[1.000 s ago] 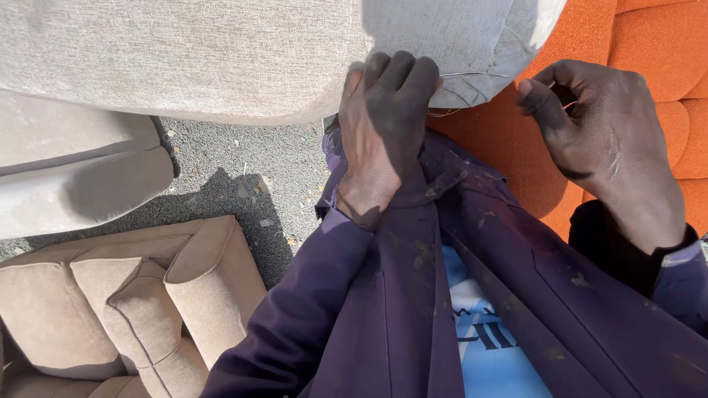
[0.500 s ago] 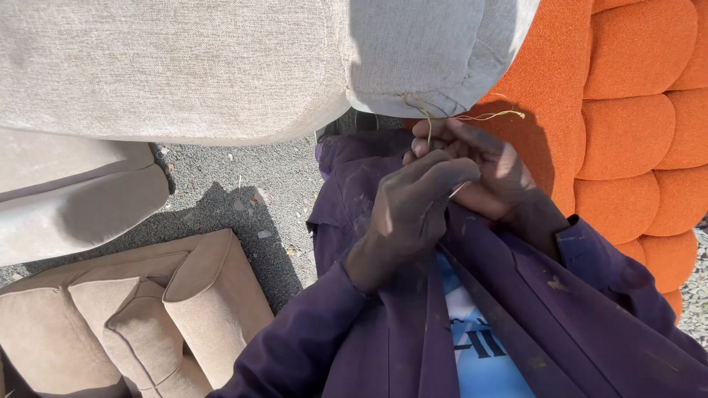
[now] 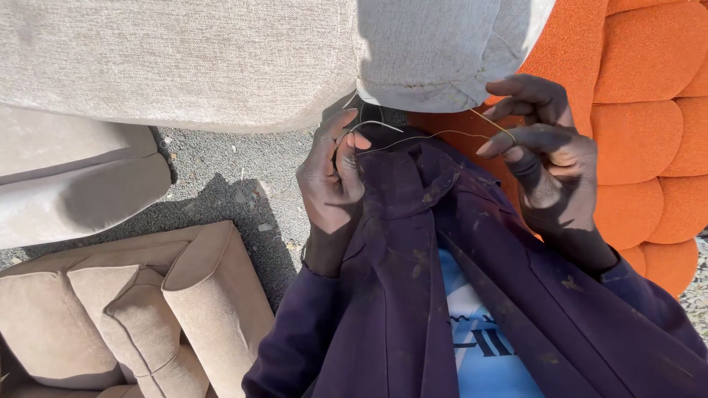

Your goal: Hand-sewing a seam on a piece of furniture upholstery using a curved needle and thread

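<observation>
I keep left hand [image 3: 332, 180] and right hand [image 3: 546, 155] pinched on a thin thread [image 3: 428, 136], stretched taut between them just below the grey cushion [image 3: 442, 51] for stitching.

A large upholstered cushion [image 3: 184, 59] spans the top of the view, with the left hand [image 3: 332, 177] just below its lower edge and the right hand [image 3: 549, 155] to the right of that, below the cushion's corner; a thin thread [image 3: 428, 135] runs between the two hands. A tufted sofa back [image 3: 649, 133] stands at the right, behind the right hand, while a padded armrest [image 3: 74, 177] lies at the left and a small sofa [image 3: 125, 317] sits at the lower left on the gravel ground [image 3: 221, 184]. The person's jacket [image 3: 442, 295] fills the lower middle beneath both hands.
</observation>
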